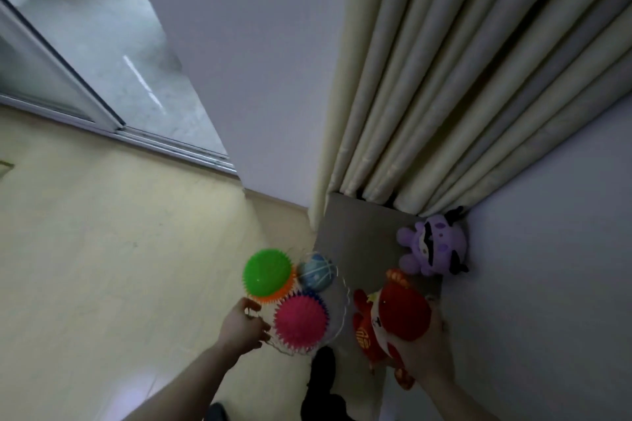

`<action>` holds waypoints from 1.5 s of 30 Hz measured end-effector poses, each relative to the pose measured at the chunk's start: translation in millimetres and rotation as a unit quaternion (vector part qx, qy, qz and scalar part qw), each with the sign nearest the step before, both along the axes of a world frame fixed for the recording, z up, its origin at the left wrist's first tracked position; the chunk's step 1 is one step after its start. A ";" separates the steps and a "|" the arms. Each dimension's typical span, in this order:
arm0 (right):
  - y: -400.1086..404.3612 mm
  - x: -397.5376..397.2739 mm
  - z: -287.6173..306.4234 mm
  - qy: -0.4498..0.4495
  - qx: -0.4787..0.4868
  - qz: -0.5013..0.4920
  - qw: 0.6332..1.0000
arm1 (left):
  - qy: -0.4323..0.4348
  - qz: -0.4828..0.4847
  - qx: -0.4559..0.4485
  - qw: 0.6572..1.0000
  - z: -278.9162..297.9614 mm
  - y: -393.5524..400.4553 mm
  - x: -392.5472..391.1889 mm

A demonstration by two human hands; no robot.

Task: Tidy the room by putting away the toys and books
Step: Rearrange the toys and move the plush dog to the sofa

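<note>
Cream curtains point(461, 79) hung at one o'clock above a grey ledge point(362, 232). The right hand point(424, 349) clasped a red plush point(393, 318) at five o'clock, below a purple plush point(434, 244). The left hand point(244, 326) gripped a clear basket point(338, 318) of spiky balls point(299, 319) at six.

Pale yellowish floor point(102, 232) at 9 o'clock, white wall point(256, 61) at 12, cream pleated curtain point(461, 79) at 1, sliding glass door point(51, 72) at 10.
</note>
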State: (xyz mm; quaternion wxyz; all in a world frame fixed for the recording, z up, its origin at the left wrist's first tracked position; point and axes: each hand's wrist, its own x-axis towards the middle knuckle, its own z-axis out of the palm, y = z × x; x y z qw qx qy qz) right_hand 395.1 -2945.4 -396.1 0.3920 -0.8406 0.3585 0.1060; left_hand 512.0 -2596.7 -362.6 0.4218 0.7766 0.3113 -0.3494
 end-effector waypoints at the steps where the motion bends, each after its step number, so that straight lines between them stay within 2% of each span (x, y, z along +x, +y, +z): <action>1: 31.3 29.7 32.6 -0.020 0.004 0.043 0.999 | -0.009 0.018 -0.006 1.000 6.2 7.8 -7.7; 3: 47.9 50.5 66.1 -0.020 0.011 0.046 0.999 | -0.024 0.068 -0.011 0.997 23.7 31.7 -23.1; 5: 85.3 70.5 87.3 -0.022 0.022 0.129 0.991 | -0.035 0.130 -0.026 0.990 41.4 67.5 -46.9; 9: 153.8 104.5 110.0 -0.055 0.018 0.224 0.973 | -0.070 0.218 -0.061 0.971 64.6 133.0 -83.0; 13: 255.7 118.3 143.0 -0.096 0.025 0.345 0.933 | -0.108 0.286 -0.065 0.950 87.3 213.5 -122.3; 16: 310.2 122.1 161.7 -0.123 0.019 0.386 0.914 | -0.126 0.326 -0.078 0.934 102.6 254.8 -137.1; 17: 356.8 118.3 163.2 -0.137 0.010 0.417 0.898 | -0.142 0.339 -0.076 0.927 107.4 292.6 -155.7; 22: 477.9 107.1 176.0 -0.161 0.005 0.486 0.859 | -0.172 0.377 -0.061 0.908 128.0 401.4 -194.7; 24: 506.1 102.6 185.3 -0.151 0.018 0.489 0.859 | -0.179 0.397 -0.060 0.898 134.2 427.7 -203.5; 32: 673.8 127.7 219.8 -0.190 -0.014 0.578 0.793 | -0.214 0.474 -0.043 0.853 152.8 577.3 -232.2; 35: 732.7 137.6 233.6 -0.182 -0.010 0.591 0.786 | -0.221 0.481 -0.031 0.848 158.6 622.9 -235.7; 38: 819.0 157.8 229.6 -0.181 -0.012 0.609 0.772 | -0.220 0.491 -0.018 0.843 158.3 685.7 -234.1; 45: 1026.0 184.9 232.1 -0.171 0.062 0.628 0.757 | -0.204 0.525 0.000 0.826 160.8 836.5 -220.0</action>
